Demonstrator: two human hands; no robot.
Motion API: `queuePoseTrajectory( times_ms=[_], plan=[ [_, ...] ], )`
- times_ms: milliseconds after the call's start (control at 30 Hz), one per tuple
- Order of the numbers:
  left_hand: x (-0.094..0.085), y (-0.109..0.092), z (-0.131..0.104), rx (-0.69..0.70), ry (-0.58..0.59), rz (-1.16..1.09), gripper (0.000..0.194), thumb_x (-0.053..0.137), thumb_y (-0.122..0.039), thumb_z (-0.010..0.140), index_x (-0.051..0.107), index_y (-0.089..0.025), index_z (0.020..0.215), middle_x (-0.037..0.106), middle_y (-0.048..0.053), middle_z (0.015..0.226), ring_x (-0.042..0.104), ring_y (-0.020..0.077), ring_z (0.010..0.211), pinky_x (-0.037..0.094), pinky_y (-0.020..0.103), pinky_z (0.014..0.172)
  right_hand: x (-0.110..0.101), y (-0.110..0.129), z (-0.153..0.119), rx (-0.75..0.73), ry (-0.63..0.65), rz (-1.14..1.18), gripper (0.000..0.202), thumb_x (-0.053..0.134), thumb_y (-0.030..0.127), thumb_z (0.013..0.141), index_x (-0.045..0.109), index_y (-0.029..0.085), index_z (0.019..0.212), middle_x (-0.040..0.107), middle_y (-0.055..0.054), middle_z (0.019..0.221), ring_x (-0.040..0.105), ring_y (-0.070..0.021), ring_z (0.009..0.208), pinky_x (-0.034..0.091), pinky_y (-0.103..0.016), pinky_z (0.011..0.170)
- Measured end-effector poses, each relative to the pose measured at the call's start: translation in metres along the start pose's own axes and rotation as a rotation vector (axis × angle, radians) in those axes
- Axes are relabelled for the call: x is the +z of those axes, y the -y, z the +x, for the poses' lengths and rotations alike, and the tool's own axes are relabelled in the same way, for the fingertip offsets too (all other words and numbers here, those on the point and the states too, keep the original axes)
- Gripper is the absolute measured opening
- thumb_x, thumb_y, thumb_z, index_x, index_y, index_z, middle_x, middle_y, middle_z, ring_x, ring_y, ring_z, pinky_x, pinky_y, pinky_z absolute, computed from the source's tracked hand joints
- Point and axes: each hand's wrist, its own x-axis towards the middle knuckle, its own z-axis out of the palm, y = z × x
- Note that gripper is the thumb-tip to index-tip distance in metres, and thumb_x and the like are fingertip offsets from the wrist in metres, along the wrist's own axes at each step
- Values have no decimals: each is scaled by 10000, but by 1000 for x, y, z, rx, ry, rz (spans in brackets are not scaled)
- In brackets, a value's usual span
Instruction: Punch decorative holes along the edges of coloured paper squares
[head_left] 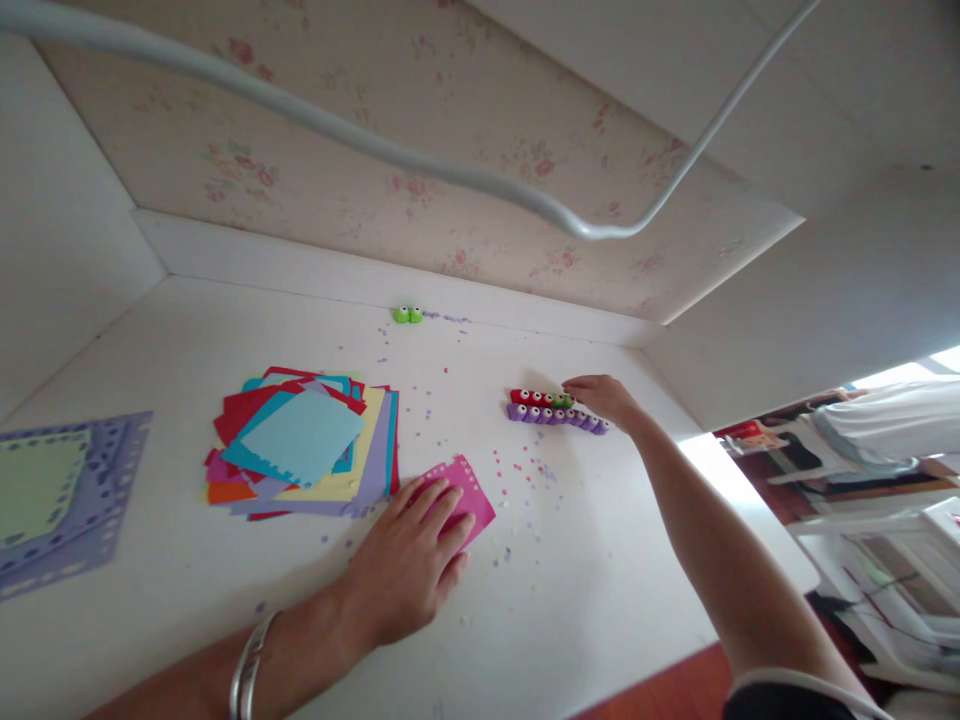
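My left hand [416,555] lies with its fingers spread on a pink square of paper [476,508], which has small holes punched along its edges. Over to the right, my right hand [600,396] has its fingertips closed at the end of a short row of red craft punches [525,398] and green craft punches [559,400]. These are small and carry eye-like white dots; the fingers partly cover the green end. Just in front runs a longer row of purple craft punches [555,416]. Two bright green craft punches [408,315] stand apart near the back.
A fanned stack of coloured paper [300,440] lies left of centre. At the far left are purple and pale green punched sheets [75,500]. Tiny punched paper dots [525,470] are scattered about. A white cable [450,170] hangs across the top. Furniture stands beyond the right table edge.
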Motion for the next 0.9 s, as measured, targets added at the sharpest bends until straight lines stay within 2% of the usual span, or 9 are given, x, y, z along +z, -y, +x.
queuePoseTrajectory(
  times_ms=[133, 233, 333, 467, 567, 667, 767, 833, 900],
  plan=[
    [0, -1, 0, -9, -2, 3, 376, 424, -406, 966, 579, -241, 1267, 546, 73, 1356, 429, 273, 1299, 267, 497, 1120, -6, 9, 1, -18, -46, -22, 304, 517, 310, 868, 767, 264, 1035, 744, -32, 1093, 672, -264, 1048, 492, -343, 895],
    [-1, -1, -1, -8, -1, 7, 374, 427, -403, 965, 574, -243, 1269, 542, 70, 1360, 429, 272, 1299, 275, 497, 1118, -9, 28, 7, -57, -109, -12, 335, 478, 324, 905, 745, 245, 1091, 728, -48, 1133, 653, -277, 1092, 477, -362, 935],
    [-2, -1, -1, -4, -10, 11, 376, 442, -401, 960, 562, -251, 1283, 543, 68, 1360, 438, 268, 1292, 291, 489, 1112, -7, 64, 19, -152, -123, 23, 324, 484, 317, 912, 733, 251, 1109, 737, -33, 1110, 673, -251, 1052, 489, -339, 929],
    [-3, -1, -2, 3, -38, 20, 364, 459, -358, 954, 557, -252, 1288, 547, 66, 1355, 445, 271, 1286, 307, 488, 1109, 9, 136, 41, -326, -72, 72, 335, 457, 283, 936, 682, 257, 1183, 722, -12, 1145, 676, -187, 1031, 499, -290, 927],
    [-1, -1, -3, -5, -43, 11, 365, 465, -319, 947, 549, -247, 1296, 553, 68, 1347, 458, 275, 1274, 320, 495, 1110, 23, 193, 63, -435, -49, 76, 382, 476, 217, 922, 611, 217, 1279, 634, -47, 1299, 621, -189, 1133, 466, -295, 985],
    [0, 0, -2, -20, -31, -10, 375, 466, -300, 939, 543, -232, 1300, 557, 76, 1338, 479, 273, 1255, 342, 490, 1110, 32, 237, 84, -531, -46, 60, 488, 445, 104, 908, 493, 164, 1390, 475, -86, 1460, 495, -189, 1286, 380, -292, 1077],
    [0, 3, 0, -27, -29, -25, 401, 475, -301, 928, 534, -212, 1315, 539, 89, 1357, 468, 281, 1270, 362, 480, 1108, 36, 262, 101, -592, -23, 21, 592, 425, 8, 869, 411, 150, 1443, 358, -100, 1535, 436, -212, 1333, 353, -315, 1096],
    [0, 5, 0, -38, -51, -33, 416, 494, -314, 915, 540, -203, 1313, 526, 100, 1370, 437, 300, 1299, 356, 494, 1113, 35, 269, 108, -605, 9, -11, 580, 432, -15, 851, 463, 156, 1404, 419, -114, 1492, 479, -238, 1290, 382, -347, 1067],
    [-1, 5, 1, -47, -80, -46, 406, 513, -322, 901, 568, -196, 1283, 531, 108, 1361, 421, 313, 1309, 339, 510, 1120, 33, 270, 111, -599, 38, -37, 476, 451, 7, 860, 566, 150, 1299, 522, -132, 1396, 528, -260, 1230, 408, -371, 1031]
  ],
)
